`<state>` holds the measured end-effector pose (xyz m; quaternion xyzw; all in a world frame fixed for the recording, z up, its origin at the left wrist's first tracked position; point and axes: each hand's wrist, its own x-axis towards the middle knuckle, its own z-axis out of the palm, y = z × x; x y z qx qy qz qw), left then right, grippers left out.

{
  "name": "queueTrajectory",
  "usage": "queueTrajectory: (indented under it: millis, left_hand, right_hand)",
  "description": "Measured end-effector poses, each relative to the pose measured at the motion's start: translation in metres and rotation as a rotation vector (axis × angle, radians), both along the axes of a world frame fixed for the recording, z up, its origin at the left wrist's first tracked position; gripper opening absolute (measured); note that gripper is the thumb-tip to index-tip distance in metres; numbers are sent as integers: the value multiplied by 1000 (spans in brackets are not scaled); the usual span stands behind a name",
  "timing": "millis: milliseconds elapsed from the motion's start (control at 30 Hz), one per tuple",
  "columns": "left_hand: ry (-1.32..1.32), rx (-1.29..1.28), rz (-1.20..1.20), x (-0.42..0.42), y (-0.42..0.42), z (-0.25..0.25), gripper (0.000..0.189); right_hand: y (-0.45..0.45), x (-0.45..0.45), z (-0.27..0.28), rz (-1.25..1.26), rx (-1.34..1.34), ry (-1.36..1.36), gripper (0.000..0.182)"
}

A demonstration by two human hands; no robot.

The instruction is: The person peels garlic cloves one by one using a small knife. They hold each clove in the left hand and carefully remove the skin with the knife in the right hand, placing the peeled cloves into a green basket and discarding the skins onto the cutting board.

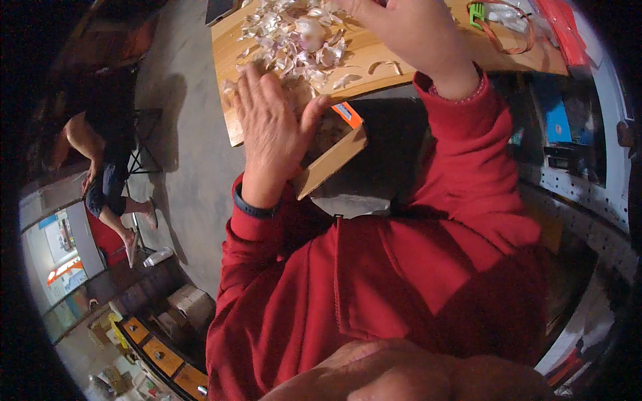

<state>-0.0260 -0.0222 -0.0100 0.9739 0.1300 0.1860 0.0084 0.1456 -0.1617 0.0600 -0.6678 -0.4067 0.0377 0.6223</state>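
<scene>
A heap of papery garlic skins [281, 50] covers part of a wooden tabletop [371, 82], with a pale garlic bulb [311, 34] among them. My left hand [273, 113] lies over the skins at the near edge, fingers stretched out and thumb spread away, gripping nothing. Below that edge, beside the left thumb, is an open cardboard box [332, 160] with an orange-printed flap; its inside is dark. My right hand [401, 27] reaches over the table to the right of the heap. Its fingertips are cut off by the top of the view, so its grip is hidden.
A dark phone-like device [220, 11] lies at the table's far left corner. To the right are an orange cord loop with a green clip [477, 15] and red plastic [564, 30]. Another person [108, 185] sits at left. Drawers [160, 353] and boxes [188, 303] stand lower left.
</scene>
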Motion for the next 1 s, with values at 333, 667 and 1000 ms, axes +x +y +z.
queueTrajectory:
  millis: [333,667,1000]
  left_hand:
    - [-201,397,-111,82,5,12,35]
    - [-66,-214,-12,22,18,24,77]
    - [-56,-20,-212,70,43,-12,76]
  right_hand:
    - [5,-2,-5,-39,126,-102,15]
    - [-10,8,0,-99,91,-95,20]
    - [-5,1,4,-56,-36,31,32]
